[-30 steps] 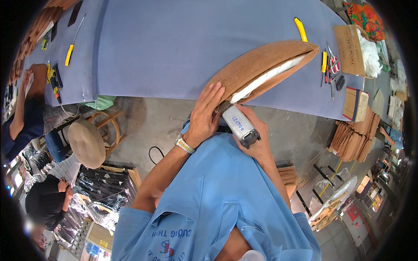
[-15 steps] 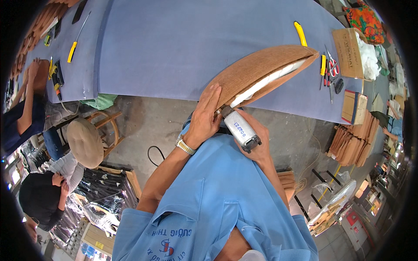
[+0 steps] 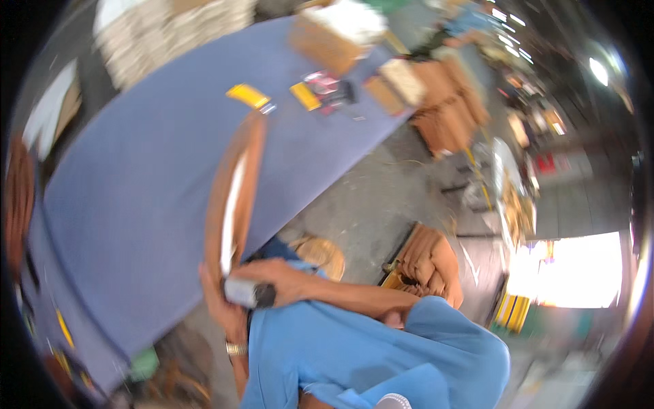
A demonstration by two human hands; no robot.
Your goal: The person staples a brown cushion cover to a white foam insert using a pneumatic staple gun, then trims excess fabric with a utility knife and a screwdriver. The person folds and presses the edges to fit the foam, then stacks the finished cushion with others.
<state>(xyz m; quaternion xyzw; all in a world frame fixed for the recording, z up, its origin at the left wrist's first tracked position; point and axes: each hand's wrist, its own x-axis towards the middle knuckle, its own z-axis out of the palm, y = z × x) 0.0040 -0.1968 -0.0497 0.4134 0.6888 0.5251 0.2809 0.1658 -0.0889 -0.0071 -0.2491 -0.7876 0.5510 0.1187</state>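
Observation:
A curved brown upholstered piece [image 3: 221,194] with a white inner strip [image 3: 233,208] showing along its open seam points away from me over the blue table. My left hand [image 3: 218,305] grips its near end from the left side; the fingertips are partly hidden and blurred. In my right hand [image 3: 285,278] is a grey metal staple gun [image 3: 242,292] with a black end. Its nose is at the near end of the open seam; whether it touches is too blurred to tell.
The blue-covered table [image 3: 150,163] carries a yellow-handled cutter [image 3: 248,95], another yellow tool [image 3: 305,96] and a cardboard box [image 3: 323,44] with white stuffing. Brown pieces are stacked on the right [image 3: 443,109]. A round stool-like thing [image 3: 320,255] stands beside my right arm.
The view has swung to the right and blurred. The upholstered piece now points nearly straight away instead of to the right. Both hands stay at its near end, with the staple gun still held.

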